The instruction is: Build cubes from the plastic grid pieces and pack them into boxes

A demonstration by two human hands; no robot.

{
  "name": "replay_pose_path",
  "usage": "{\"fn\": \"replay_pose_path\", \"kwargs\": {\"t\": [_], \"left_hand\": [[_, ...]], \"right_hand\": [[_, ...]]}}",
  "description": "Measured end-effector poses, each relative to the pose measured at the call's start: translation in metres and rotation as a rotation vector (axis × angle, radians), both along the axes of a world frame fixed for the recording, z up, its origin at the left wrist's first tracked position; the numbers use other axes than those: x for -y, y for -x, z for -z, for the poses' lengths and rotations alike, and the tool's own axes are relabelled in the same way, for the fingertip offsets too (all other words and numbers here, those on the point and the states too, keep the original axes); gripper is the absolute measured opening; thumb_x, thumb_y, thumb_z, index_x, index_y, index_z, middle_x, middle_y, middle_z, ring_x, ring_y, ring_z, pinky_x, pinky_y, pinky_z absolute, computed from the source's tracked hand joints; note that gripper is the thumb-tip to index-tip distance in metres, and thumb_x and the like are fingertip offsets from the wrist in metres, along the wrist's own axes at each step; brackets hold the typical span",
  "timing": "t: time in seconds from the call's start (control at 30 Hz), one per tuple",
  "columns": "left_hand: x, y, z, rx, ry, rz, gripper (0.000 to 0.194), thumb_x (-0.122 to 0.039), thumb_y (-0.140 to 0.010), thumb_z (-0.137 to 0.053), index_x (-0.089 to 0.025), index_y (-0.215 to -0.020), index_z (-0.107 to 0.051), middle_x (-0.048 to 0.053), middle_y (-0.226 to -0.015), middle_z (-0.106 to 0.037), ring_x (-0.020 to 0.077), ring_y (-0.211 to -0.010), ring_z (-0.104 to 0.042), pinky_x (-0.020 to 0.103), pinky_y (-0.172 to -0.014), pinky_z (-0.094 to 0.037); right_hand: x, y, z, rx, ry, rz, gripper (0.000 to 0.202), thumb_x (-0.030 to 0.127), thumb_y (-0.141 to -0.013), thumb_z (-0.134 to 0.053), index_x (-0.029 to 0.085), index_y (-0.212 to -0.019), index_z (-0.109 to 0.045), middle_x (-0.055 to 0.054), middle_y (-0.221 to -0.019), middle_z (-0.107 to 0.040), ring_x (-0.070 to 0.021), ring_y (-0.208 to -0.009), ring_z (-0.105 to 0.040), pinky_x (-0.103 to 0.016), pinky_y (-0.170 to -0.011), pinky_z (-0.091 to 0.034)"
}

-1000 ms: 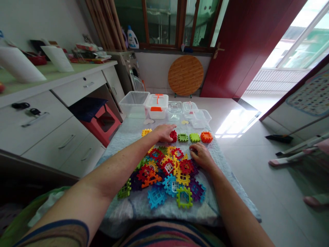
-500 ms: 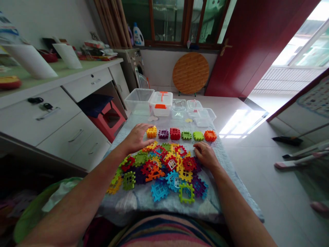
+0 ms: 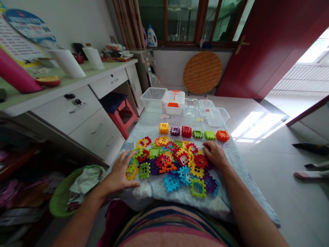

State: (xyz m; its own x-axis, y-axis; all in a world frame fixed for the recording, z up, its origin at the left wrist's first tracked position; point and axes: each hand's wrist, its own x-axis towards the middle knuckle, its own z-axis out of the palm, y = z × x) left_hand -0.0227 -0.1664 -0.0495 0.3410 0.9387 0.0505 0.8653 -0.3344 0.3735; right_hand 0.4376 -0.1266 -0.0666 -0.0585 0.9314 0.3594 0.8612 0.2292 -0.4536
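Your left hand (image 3: 117, 175) is spread wide, with the thumb away from the fingers, close to the left edge of the counter (image 3: 151, 190), which is covered with a pale blue quilted cloth. No piece is seen in its grasp, and its fingertips are at the left side of a loose pile of many-coloured plastic toothed building squares (image 3: 167, 161); whether they touch it, I cannot tell. Your right hand (image 3: 216, 155) lies near the right edge, with the fingers curled, just beside the pile; whether something is under these fingers, I cannot tell. The pile occupies the middle of the counter, and on its side toward the near edge lie a light blue toothed square (image 3: 172, 182) and a yellow-green toothed frame (image 3: 197, 195). Beyond the pile, six groups make a row from left to right: yellow toothed pieces (image 3: 163, 128), purple ones (image 3: 175, 131), red ones (image 3: 186, 131), darker green ones (image 3: 197, 133), light green ones (image 3: 210, 135) and orange ones (image 3: 222, 136). Along the far edge stand an open clear plastic box (image 3: 154, 96), near the far left corner, and a lidded translucent box with orange handle (image 3: 174, 103).
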Motion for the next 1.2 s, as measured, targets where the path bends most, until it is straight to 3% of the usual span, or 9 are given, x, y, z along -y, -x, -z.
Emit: {"fn": "replay_pose_path", "kwargs": {"t": [0.2,0.4,0.6,0.77,0.93,1.2], "left_hand": [[-0.012,-0.024,0.0,0.076,-0.026,-0.038,0.096,-0.059,-0.067,-0.072,-0.026,-0.145,-0.028,0.016,-0.153,-0.03,0.0386,-0.141,-0.031,0.056,-0.114,-0.029],[-0.026,-0.028,0.001,0.215,-0.075,-0.067,0.078,-0.054,-0.079,-0.063,-0.022,-0.143,-0.031,0.014,-0.148,-0.037,0.0311,-0.138,-0.037,0.05,-0.117,-0.028],[-0.032,-0.024,0.008,0.288,-0.158,-0.105,0.056,-0.055,-0.079,-0.062,-0.02,-0.122,-0.055,0.013,-0.138,-0.048,0.0302,-0.129,-0.048,0.049,-0.112,-0.035],[-0.043,-0.023,-0.001,0.292,-0.192,-0.091,0.037,-0.044,-0.09,-0.045,-0.019,-0.113,-0.061,0.01,-0.129,-0.058,0.0255,-0.123,-0.053,0.044,-0.111,-0.038],[-0.066,-0.03,-0.013,0.193,-0.133,-0.106,0.034,-0.038,-0.084,-0.049,-0.017,-0.107,-0.064,0.01,-0.112,-0.068,0.0267,-0.108,-0.061,0.043,-0.101,-0.045],[-0.088,-0.035,-0.014,0.194,-0.069,-0.128,0.044,-0.042,-0.075,-0.06,-0.015,-0.109,-0.063,0.009,-0.098,-0.069,0.0247,-0.092,-0.065,0.037,-0.087,-0.05]], "right_hand": [[0.001,-0.001,0.0,-0.008,-0.001,-0.007,0.019,0.02,-0.083,-0.049,0.018,-0.09,-0.067,-0.009,-0.092,-0.069,-0.0226,-0.088,-0.063,-0.035,-0.084,-0.048],[0.001,-0.002,0.0,-0.022,0.012,-0.012,0.02,0.02,-0.082,-0.049,0.017,-0.09,-0.067,-0.01,-0.093,-0.07,-0.023,-0.088,-0.064,-0.035,-0.082,-0.048],[0.001,-0.002,0.0,-0.016,0.013,-0.015,0.021,0.021,-0.082,-0.049,0.017,-0.091,-0.067,-0.01,-0.092,-0.069,-0.0226,-0.086,-0.063,-0.034,-0.081,-0.048],[0.001,-0.002,0.0,-0.012,0.014,-0.02,0.02,0.022,-0.082,-0.049,0.017,-0.091,-0.067,-0.009,-0.088,-0.068,-0.0222,-0.085,-0.062,-0.034,-0.081,-0.048],[0.002,-0.001,-0.001,-0.019,0.011,-0.007,0.021,0.021,-0.082,-0.048,0.017,-0.09,-0.067,-0.009,-0.09,-0.068,-0.0217,-0.084,-0.062,-0.033,-0.079,-0.048],[0.003,0.001,-0.006,-0.036,0.029,-0.005,0.02,0.022,-0.082,-0.049,0.017,-0.09,-0.067,-0.007,-0.083,-0.066,-0.0204,-0.079,-0.061,-0.032,-0.077,-0.047]]}}
